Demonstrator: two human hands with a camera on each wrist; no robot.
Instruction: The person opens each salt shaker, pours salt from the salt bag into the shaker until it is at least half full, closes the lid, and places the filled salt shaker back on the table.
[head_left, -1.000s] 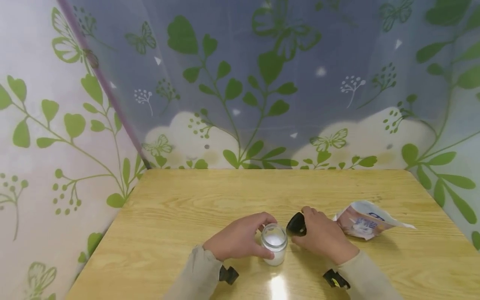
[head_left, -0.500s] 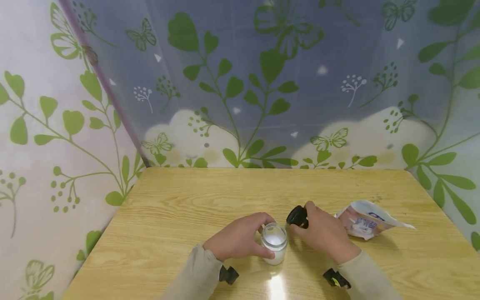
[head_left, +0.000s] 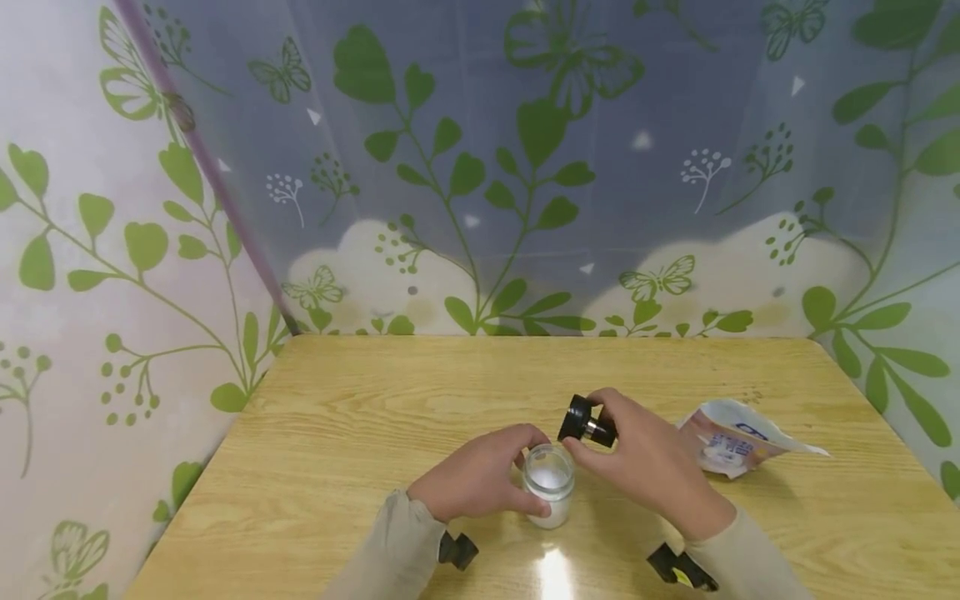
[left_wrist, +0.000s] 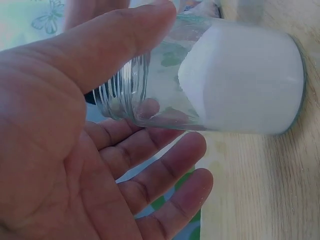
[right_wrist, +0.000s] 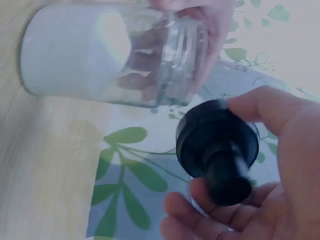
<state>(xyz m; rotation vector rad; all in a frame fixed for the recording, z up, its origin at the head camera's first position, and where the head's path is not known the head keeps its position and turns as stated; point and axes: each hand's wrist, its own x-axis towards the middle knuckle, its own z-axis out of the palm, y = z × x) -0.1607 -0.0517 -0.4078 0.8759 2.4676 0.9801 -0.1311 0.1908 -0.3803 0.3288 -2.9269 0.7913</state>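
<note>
A clear glass jar (head_left: 555,492), part filled with white powder, stands lidless on the table, its threaded neck bare. My left hand (head_left: 478,473) holds it from the left, thumb on the near side and fingers behind. The left wrist view shows the jar's powder (left_wrist: 245,77) sloping at the surface. In my right hand (head_left: 647,454) is a black lid (head_left: 576,419) with a narrower knob, pinched between thumb and fingers. The lid is tilted on its side, just up and right of the jar mouth. The right wrist view has the lid's knob (right_wrist: 227,182) among the fingers.
A pink and white pouch (head_left: 731,442) with blue print lies behind and right of my right hand. The wooden table (head_left: 375,392) meets a leaf-patterned cloth wall (head_left: 480,208) at the back and sides.
My right hand has lifted the black lid and turned it so the knob shows, shifting it slightly up and left toward the jar. The left hand and jar have stayed put.
</note>
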